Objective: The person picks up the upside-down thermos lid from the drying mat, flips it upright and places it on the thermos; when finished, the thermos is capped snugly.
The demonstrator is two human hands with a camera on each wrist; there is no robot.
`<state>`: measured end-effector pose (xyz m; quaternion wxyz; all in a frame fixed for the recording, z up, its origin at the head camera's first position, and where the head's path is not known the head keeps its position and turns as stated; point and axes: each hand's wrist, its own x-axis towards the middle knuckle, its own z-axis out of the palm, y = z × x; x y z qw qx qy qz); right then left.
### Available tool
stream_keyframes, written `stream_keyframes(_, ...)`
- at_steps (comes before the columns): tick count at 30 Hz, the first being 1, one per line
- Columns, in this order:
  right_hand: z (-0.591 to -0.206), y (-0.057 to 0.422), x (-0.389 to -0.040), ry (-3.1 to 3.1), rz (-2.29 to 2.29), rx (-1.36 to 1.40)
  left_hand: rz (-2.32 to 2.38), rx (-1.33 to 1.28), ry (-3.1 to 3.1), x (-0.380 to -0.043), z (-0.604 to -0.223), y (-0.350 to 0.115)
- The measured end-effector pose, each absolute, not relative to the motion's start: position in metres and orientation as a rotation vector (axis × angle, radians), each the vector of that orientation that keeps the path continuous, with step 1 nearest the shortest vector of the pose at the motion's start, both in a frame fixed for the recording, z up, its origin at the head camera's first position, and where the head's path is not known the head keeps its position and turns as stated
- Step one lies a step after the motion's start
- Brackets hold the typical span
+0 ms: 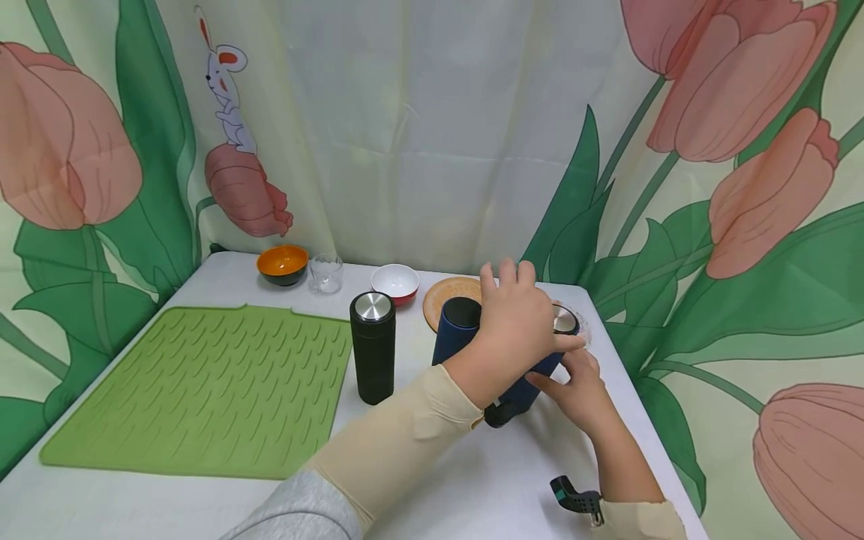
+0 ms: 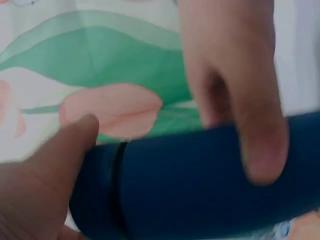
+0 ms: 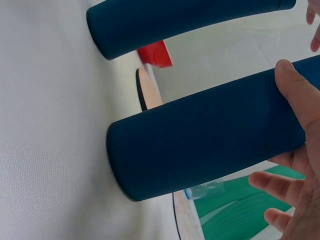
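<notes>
In the head view my right hand (image 1: 580,394) holds a blue thermos (image 1: 523,394) with a silver-topped cap. In the right wrist view its thumb lies along the thermos body (image 3: 200,135), one finger goes behind, and other fingers stand loose. My left hand (image 1: 516,319) is at the cap end, fingers raised and spread, thumb stretched out in front of the cap. The cap (image 2: 95,190) lies beside that thumb in the left wrist view; contact is hard to tell. A second blue thermos (image 1: 454,330) with a dark top stands left of my left hand, and a black thermos (image 1: 374,352) farther left.
A green ribbed mat (image 1: 209,390) covers the table's left side. Along the back are an orange bowl (image 1: 282,262), a clear glass cup (image 1: 327,274), a white-and-red bowl (image 1: 395,282) and a round wooden-looking plate (image 1: 439,296). A tulip-printed curtain (image 1: 432,150) hangs behind the table.
</notes>
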<state>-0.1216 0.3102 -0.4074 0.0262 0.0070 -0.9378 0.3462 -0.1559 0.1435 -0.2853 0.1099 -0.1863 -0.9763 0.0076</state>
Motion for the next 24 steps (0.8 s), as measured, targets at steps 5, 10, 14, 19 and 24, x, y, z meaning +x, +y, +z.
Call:
stream_keyframes(5,-0.409,0.31,-0.121,-2.9,1.083,0.01,0.037,-0.611,-2.907,-0.158,-0.289,0.145)
stream_keyframes(10,-0.407,0.308,-0.12,-2.895,1.116,0.006,-0.109,-0.834,-3.001,-0.172,-0.281,0.136)
stream_keyframes(14,-0.408,0.308,-0.12,-2.915,1.117,-0.014,-0.067,-0.846,-3.003,-0.171,-0.277,0.134)
stream_keyframes(19,-0.408,0.309,-0.121,-2.911,1.084,0.003,0.088,-0.629,-2.881,-0.16,-0.279,0.142)
stream_keyframes(24,-0.408,0.31,-0.121,-2.897,1.048,0.039,0.112,-0.626,-2.862,-0.156,-0.28,0.148)
